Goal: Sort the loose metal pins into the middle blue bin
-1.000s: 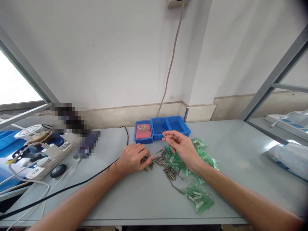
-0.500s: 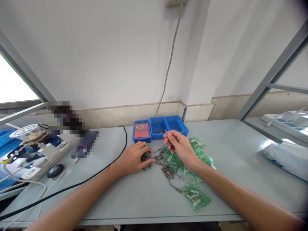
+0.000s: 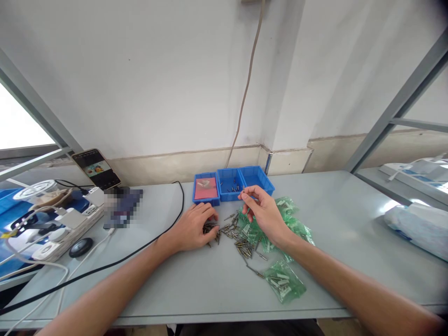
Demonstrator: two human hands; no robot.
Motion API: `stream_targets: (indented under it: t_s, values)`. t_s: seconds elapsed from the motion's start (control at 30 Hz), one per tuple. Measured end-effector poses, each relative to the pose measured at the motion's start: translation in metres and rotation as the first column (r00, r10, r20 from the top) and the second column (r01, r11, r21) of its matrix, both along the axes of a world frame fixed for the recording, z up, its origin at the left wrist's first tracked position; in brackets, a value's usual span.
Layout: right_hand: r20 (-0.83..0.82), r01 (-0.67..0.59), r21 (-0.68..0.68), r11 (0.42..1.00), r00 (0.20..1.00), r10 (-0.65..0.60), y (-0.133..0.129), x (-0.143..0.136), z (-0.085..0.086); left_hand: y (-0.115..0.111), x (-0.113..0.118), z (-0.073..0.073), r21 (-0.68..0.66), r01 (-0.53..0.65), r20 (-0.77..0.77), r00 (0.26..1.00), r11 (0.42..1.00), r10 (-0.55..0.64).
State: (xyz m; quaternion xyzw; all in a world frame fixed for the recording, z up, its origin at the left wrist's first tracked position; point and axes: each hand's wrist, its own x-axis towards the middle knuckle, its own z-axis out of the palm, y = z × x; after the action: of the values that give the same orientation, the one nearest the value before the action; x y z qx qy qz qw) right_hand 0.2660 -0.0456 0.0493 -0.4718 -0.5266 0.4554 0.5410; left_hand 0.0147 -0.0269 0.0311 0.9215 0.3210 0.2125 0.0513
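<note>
My left hand lies on the table with its fingers curved and its thumb apart from them, cupped beside a small heap of dark metal pins. In front of the middle blue bin, my right hand is raised in a pinch. A tiny metal pin, mostly hidden, is between its thumb and forefinger. Several pins lie inside that bin. More loose metal pins are strewn between my hands. Green plastic bags lie under and beside my right wrist, and another green bag with pins and white pieces lies nearer me.
A left blue bin holds a red card with a small clear bag; a right blue bin adjoins the middle one. A black cable crosses the table at left. Beyond are a phone, a power strip and a mouse.
My left thumb has drawn in slightly toward the fingers at the heap. My right hand keeps its pinch in nearly the same place.
</note>
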Motion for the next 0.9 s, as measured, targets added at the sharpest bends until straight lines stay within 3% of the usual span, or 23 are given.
stream_targets:
  t_s: [0.23,0.63,0.9]
  values:
    - [0.030,0.015,-0.014,1.000,0.999,-0.014,0.001,0.000,-0.001,-0.004,0.002,0.002,-0.062,0.044,-0.014,0.999,0.997,-0.045]
    - [0.028,-0.039,0.027,0.999,0.999,0.038,0.002,0.000,-0.003,0.001,0.002,-0.010,-0.104,0.037,0.042,0.999,0.994,-0.033]
    - [0.204,-0.027,0.101,0.995,0.979,0.006,-0.002,0.001,-0.001,0.002,0.003,-0.011,-0.110,0.057,0.064,0.997,0.992,-0.050]
